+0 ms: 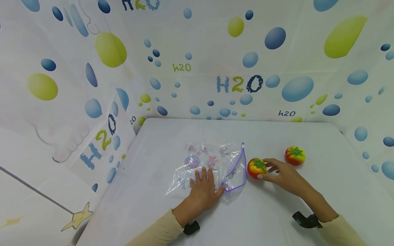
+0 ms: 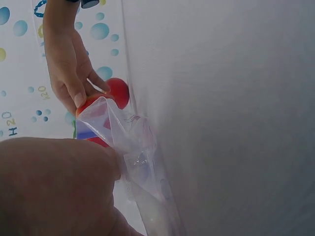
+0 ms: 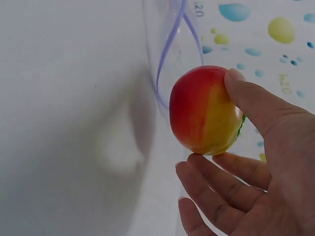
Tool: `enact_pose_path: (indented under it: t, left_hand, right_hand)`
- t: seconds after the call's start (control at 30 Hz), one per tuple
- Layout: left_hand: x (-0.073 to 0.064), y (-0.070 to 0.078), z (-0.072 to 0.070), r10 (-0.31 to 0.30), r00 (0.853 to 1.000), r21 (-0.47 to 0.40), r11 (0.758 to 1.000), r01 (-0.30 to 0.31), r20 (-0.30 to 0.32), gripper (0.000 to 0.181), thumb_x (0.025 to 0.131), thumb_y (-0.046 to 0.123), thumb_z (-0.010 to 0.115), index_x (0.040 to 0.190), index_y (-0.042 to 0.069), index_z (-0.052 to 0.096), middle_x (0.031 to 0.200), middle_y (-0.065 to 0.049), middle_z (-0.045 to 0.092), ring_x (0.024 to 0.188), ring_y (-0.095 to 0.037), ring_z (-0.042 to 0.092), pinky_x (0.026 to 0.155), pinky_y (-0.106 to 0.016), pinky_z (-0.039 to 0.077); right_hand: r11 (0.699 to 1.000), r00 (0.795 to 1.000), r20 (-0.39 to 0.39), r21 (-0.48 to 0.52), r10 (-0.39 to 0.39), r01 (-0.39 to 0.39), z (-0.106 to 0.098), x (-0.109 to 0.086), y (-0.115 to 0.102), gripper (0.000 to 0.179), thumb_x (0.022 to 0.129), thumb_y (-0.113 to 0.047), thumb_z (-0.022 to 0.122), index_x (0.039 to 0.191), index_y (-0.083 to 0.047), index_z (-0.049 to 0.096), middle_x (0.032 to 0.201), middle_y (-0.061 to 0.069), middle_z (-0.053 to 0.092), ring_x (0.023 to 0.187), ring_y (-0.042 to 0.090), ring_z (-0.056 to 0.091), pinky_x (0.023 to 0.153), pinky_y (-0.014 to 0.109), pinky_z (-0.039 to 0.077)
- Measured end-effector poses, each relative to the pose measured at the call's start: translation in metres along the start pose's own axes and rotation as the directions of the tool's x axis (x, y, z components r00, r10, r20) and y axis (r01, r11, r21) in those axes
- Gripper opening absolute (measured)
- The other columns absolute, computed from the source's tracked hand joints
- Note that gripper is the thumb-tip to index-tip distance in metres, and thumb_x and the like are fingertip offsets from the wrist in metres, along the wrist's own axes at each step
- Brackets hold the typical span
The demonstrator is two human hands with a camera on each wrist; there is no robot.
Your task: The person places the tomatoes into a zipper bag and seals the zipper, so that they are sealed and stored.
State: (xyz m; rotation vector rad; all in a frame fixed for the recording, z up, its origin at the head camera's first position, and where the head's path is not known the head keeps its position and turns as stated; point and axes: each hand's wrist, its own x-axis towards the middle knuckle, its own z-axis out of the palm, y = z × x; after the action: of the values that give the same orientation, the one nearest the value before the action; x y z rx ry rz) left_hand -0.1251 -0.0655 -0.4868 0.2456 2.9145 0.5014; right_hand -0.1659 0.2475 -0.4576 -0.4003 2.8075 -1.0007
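Observation:
A clear zip bag [image 1: 212,157] printed with pink and purple pictures lies flat on the table, its purple zip edge [image 1: 245,167] parted at the right. Spread across the lower part of the bag, my left hand [image 1: 203,193] rests with fingers extended. My right hand [image 1: 286,176] pinches a red-and-yellow toy tomato [image 1: 253,168] between thumb and fingers, right beside the bag's mouth. In the right wrist view the thumb presses the top of this tomato [image 3: 202,113] and fingertips support it below. Behind the right hand sits a second toy tomato [image 1: 290,155] with a green leafy top.
The white table [image 1: 147,153] is backed by a white curtain [image 1: 209,44] with blue and green dots and H2O lettering. A dark wrist camera [image 1: 306,220] sits at the right wrist, and another [image 1: 191,228] at the left.

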Motion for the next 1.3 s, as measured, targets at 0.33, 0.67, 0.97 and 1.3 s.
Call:
enact_pose_path:
  t: [0.33, 0.67, 0.97, 1.3]
  left_hand:
    - [0.000, 0.001, 0.000, -0.011, 1.000, 0.020, 1.000, 0.010, 0.014, 0.089, 0.104, 0.058, 0.052, 0.162, -0.005, 0.029, 0.169, -0.030, 0.027, 0.154, -0.057, 0.023, 0.118, -0.074, 0.027]
    - [0.000, -0.001, 0.000, -0.014, 1.000, 0.025, 1.000, 0.013, 0.009, 0.089, 0.104, 0.058, 0.053, 0.162, -0.004, 0.029, 0.169, -0.030, 0.028, 0.154, -0.057, 0.024, 0.118, -0.074, 0.027]
    - [0.001, -0.001, 0.001, -0.011, 1.000, 0.015, 1.000, 0.011, 0.015, 0.089, 0.103, 0.058, 0.054, 0.162, -0.004, 0.030, 0.169, -0.029, 0.028, 0.155, -0.056, 0.024, 0.118, -0.074, 0.027]
    - [0.000, 0.000, 0.000, -0.008, 1.000, 0.020, 1.000, 0.007, 0.009, 0.089, 0.102, 0.058, 0.054, 0.162, -0.004, 0.031, 0.169, -0.029, 0.029, 0.154, -0.056, 0.025, 0.118, -0.073, 0.028]
  right_hand:
    - [0.999, 0.998, 0.035, 0.008, -0.045, 0.045, 0.011, 0.015, -0.004, 0.068, 0.093, -0.047, 0.079, 0.145, -0.008, 0.061, 0.128, 0.015, 0.072, 0.111, 0.032, 0.069, 0.082, 0.043, 0.063]
    - [0.997, 0.997, 0.050, -0.026, -0.066, 0.067, 0.023, 0.026, -0.012, 0.071, 0.092, -0.050, 0.079, 0.145, -0.006, 0.061, 0.128, 0.013, 0.071, 0.110, 0.028, 0.067, 0.084, 0.042, 0.062]
    - [0.995, 0.995, 0.037, -0.040, -0.095, 0.096, 0.037, 0.035, -0.020, 0.074, 0.092, -0.049, 0.080, 0.147, -0.005, 0.058, 0.130, 0.012, 0.069, 0.109, 0.026, 0.066, 0.084, 0.039, 0.062]
    - [0.993, 0.994, -0.001, -0.027, -0.113, 0.113, 0.050, 0.040, -0.025, 0.071, 0.092, -0.044, 0.082, 0.147, -0.006, 0.056, 0.131, 0.014, 0.068, 0.106, 0.024, 0.065, 0.082, 0.035, 0.061]
